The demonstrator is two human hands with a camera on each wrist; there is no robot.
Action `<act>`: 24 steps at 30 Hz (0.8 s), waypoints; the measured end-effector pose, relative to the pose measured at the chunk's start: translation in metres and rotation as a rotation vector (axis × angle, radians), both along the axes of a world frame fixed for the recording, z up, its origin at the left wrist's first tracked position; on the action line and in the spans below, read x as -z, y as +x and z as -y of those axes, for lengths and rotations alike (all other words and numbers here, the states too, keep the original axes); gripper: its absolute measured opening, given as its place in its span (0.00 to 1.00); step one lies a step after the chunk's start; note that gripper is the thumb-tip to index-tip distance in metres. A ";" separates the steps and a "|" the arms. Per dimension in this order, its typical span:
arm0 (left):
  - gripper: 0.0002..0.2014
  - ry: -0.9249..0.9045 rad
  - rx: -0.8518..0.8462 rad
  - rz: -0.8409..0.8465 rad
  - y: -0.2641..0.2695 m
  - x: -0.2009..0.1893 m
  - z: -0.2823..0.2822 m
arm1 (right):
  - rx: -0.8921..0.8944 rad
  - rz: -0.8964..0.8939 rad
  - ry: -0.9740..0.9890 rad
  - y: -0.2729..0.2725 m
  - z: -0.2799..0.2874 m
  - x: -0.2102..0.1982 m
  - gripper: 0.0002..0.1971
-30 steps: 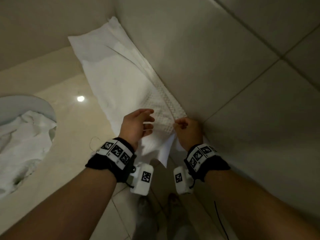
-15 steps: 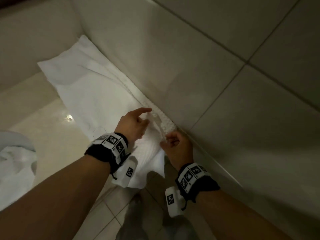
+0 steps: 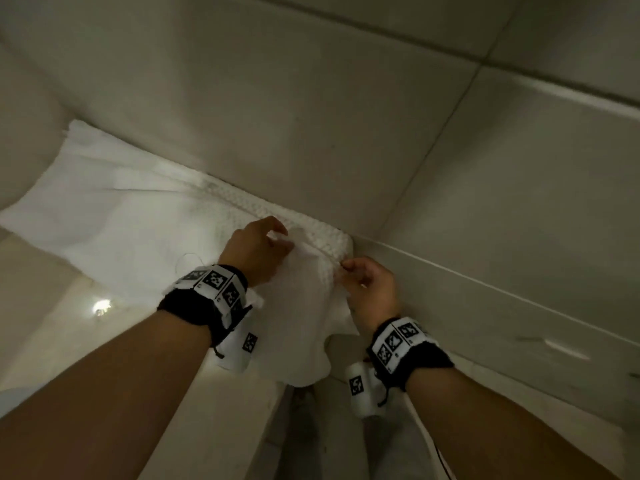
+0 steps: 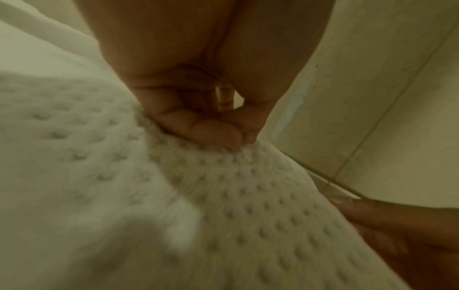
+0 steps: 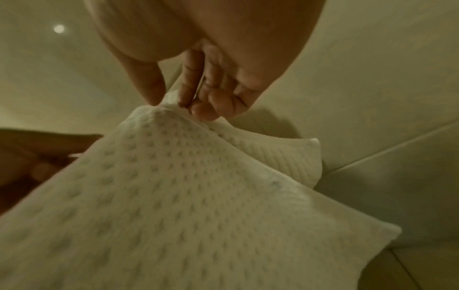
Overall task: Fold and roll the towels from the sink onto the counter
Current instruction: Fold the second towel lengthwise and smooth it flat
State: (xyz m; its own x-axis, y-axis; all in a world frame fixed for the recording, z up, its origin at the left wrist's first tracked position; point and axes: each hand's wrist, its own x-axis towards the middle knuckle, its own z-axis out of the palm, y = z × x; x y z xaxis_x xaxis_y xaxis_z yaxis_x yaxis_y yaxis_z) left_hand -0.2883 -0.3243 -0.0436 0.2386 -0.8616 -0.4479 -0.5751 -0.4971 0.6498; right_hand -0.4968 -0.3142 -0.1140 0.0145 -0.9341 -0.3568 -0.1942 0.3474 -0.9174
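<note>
A white waffle-weave towel [image 3: 138, 237] lies stretched along the beige counter [image 3: 52, 341] against the tiled wall, its near end hanging over the counter's front edge. My left hand [image 3: 273, 237] pinches a raised fold of the towel [image 4: 223, 196] near its near end, fingers curled onto the cloth. My right hand [image 3: 349, 271] pinches the towel's right edge between thumb and fingers, lifting the cloth [image 5: 186, 186] into a peak. Both hands are close together, a hand's width apart.
The tiled wall [image 3: 381, 133] rises right behind the towel and runs along my right side. A ceiling light reflection [image 3: 101, 306] shines on the counter left of my left wrist. Below the counter edge the tiled floor [image 3: 329, 445] shows.
My view has swung right, so the sink with its other towel has left the frame. My left hand went from open above the cloth to pinching it. My right hand keeps its pinch.
</note>
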 end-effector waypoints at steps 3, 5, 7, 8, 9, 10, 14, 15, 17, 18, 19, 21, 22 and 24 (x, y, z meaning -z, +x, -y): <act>0.04 0.002 -0.061 -0.079 0.001 0.002 0.002 | 0.157 0.191 0.143 -0.002 0.000 -0.002 0.06; 0.05 0.019 -0.103 -0.144 0.001 0.002 0.003 | 0.232 0.326 0.183 -0.004 0.000 -0.006 0.08; 0.05 0.031 -0.122 -0.192 0.003 0.002 0.003 | 0.250 0.383 0.199 -0.003 -0.001 -0.002 0.11; 0.05 0.035 -0.121 -0.211 0.003 0.002 0.004 | 0.252 0.385 0.201 -0.003 -0.002 0.002 0.14; 0.06 0.037 -0.115 -0.227 0.004 0.002 0.005 | 0.250 0.383 0.200 -0.002 -0.003 0.005 0.16; 0.06 0.037 -0.107 -0.234 0.005 0.003 0.006 | 0.246 0.366 0.194 -0.002 -0.004 0.009 0.18; 0.06 0.033 -0.078 -0.250 0.006 0.001 0.009 | 0.193 0.234 0.153 0.000 -0.008 0.022 0.25; 0.06 0.031 -0.073 -0.253 0.006 0.000 0.010 | 0.175 0.192 0.148 0.001 -0.009 0.024 0.24; 0.06 0.022 -0.050 -0.243 0.007 -0.001 0.013 | 0.146 0.121 0.122 0.005 -0.010 0.025 0.18; 0.06 0.016 -0.037 -0.236 0.007 -0.002 0.015 | 0.145 0.106 0.111 0.007 -0.011 0.025 0.14; 0.06 0.011 -0.025 -0.229 0.007 -0.003 0.016 | 0.154 0.111 0.103 0.008 -0.011 0.025 0.11; 0.05 0.000 -0.009 -0.219 0.009 -0.004 0.019 | 0.177 0.133 0.092 0.007 -0.011 0.025 0.05; 0.05 -0.007 -0.010 -0.220 0.009 -0.005 0.020 | 0.184 0.128 0.095 0.005 -0.010 0.025 0.03; 0.05 -0.024 -0.039 -0.239 0.011 -0.007 0.021 | 0.198 0.108 0.110 0.000 -0.007 0.022 0.02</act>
